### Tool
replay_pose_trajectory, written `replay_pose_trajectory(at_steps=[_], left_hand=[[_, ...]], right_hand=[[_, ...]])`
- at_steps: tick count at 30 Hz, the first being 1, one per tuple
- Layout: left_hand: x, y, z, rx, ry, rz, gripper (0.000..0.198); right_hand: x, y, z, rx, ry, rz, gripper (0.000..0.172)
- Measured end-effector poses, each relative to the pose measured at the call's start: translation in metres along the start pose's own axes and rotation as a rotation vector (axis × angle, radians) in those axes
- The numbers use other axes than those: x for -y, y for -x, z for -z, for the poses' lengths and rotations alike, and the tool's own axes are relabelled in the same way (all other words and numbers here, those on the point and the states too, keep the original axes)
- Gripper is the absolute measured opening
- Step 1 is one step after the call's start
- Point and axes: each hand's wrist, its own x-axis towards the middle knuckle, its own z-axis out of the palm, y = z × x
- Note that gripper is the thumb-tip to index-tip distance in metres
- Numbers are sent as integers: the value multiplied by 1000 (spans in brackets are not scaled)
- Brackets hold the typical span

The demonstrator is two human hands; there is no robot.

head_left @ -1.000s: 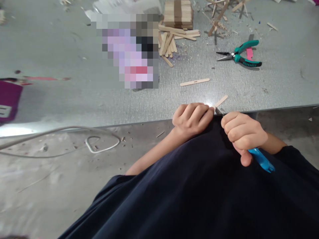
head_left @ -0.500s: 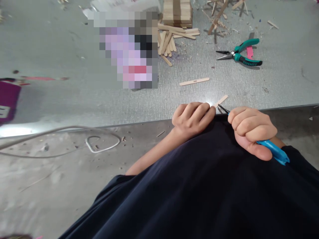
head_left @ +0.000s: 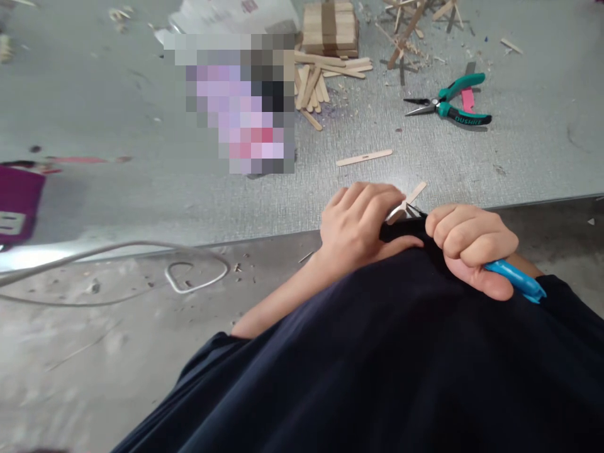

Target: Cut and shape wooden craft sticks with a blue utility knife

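Observation:
My left hand [head_left: 361, 220] is curled at the near edge of the grey table [head_left: 141, 189], pinching a flat wooden stick [head_left: 409, 198] that pokes out to the right. My right hand [head_left: 472, 242] is a fist wrapped round a blue-handled tool [head_left: 516, 281]. The tool's dark tip touches the stick just right of my left fingers. Both hands rest against my dark blue clothing [head_left: 401, 365].
On the table lie a loose wooden stick [head_left: 363, 157], teal-handled pliers [head_left: 448, 108], a heap of sticks [head_left: 314, 85] by a stacked bundle [head_left: 329, 28] and wood scraps at the back. A grey cable [head_left: 141, 264] loops over the floor on the left. A purple object [head_left: 16, 198] sits at far left.
My left hand has loosened and shifted slightly left, with the stick showing more between its fingers. My right hand rose a little and turned, swinging the blue handle out to the right.

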Motion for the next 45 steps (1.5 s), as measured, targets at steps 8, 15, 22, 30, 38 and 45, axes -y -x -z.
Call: replay_pose_trajectory(at_steps=[8, 15, 22, 30, 38, 45], left_hand=[[13, -47, 20, 537, 412, 72, 101], [8, -46, 15, 524, 362, 91, 96], [5, -41, 12, 480, 271, 44, 93], [4, -33, 14, 459, 222, 63, 104], [12, -36, 21, 492, 352, 112, 106], [11, -36, 18, 475, 316, 164, 110]], right_hand=[[-5, -10, -1, -124, -150, 69, 62], [0, -8, 6, -110, -168, 25, 60], [1, -7, 4, -108, -201, -1, 64], [6, -9, 15, -41, -199, -123, 63], [-4, -13, 22, -97, -243, -109, 59], [4, -23, 34, -137, -114, -269, 65]])
